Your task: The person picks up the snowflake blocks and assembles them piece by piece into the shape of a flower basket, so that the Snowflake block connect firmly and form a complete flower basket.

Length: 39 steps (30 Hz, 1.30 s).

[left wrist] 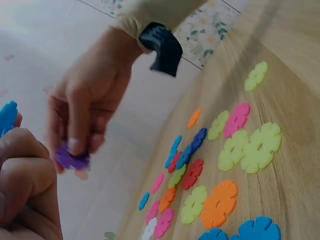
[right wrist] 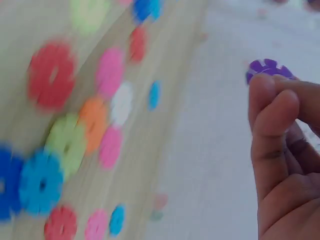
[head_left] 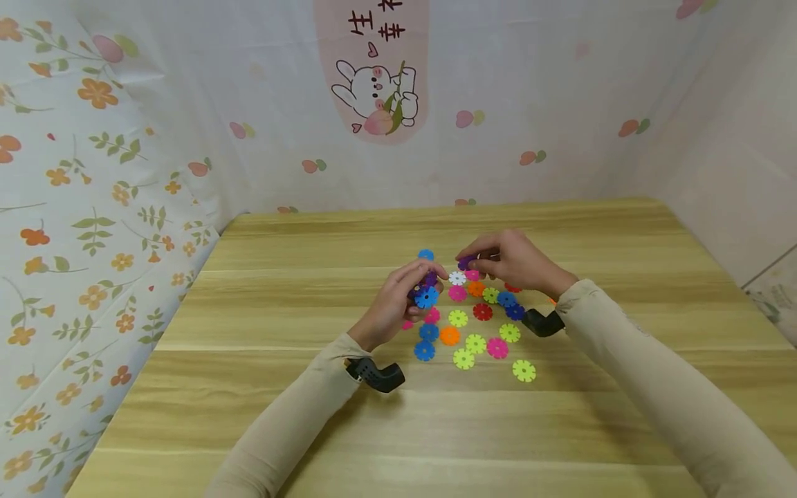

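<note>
In the head view my left hand (head_left: 389, 304) holds a small cluster of plastic snowflake discs, with a blue disc (head_left: 426, 298) facing me and purple ones partly hidden by the fingers. My right hand (head_left: 513, 259) is a short way to its right, above the table. Between its thumb and fingers it pinches a single purple snowflake disc (right wrist: 270, 66), apart from the cluster. The left wrist view shows the same purple disc (left wrist: 72, 159) under the right fingertips, and only an edge of the blue disc (left wrist: 7, 117) in the left hand.
Loose discs lie flat on the wooden table (head_left: 249, 401) below and between the hands, including a white disc (head_left: 457, 278), an orange disc (head_left: 450, 336), a red disc (head_left: 482, 312) and several yellow-green ones. A patterned cloth (head_left: 261, 104) hangs behind the table.
</note>
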Available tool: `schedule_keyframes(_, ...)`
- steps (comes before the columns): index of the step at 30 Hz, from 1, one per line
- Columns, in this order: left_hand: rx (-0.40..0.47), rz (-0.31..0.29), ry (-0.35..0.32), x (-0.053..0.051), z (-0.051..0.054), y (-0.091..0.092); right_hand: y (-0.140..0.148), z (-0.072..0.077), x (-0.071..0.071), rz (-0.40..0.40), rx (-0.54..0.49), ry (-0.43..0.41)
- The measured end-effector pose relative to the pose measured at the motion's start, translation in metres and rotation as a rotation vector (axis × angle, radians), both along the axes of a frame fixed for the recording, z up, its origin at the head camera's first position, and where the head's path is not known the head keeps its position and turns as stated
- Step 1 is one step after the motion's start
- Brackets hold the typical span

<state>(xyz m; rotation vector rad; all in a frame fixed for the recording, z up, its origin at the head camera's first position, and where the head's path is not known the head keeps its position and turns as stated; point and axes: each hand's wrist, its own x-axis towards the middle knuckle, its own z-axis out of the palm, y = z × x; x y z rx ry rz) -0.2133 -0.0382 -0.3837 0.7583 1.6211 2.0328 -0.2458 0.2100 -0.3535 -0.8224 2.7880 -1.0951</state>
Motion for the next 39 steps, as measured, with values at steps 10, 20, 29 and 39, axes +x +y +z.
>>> schedule_keyframes(10,-0.007,0.044,0.064,-0.002,-0.004,0.002,-0.019,0.019,0.042,0.051,-0.278,-0.016)
schedule_keyframes(20,0.002,0.057,0.073,0.002,-0.001,-0.002,-0.043,0.011,0.058,0.031,-0.293,0.153)
schedule_keyframes(29,-0.033,0.069,0.111,0.003,0.002,0.0,-0.044,0.009,0.062,0.051,-0.326,0.19)
schedule_keyframes(39,-0.034,0.06,0.146,0.004,0.001,0.002,-0.041,0.0,0.063,0.075,-0.433,0.146)
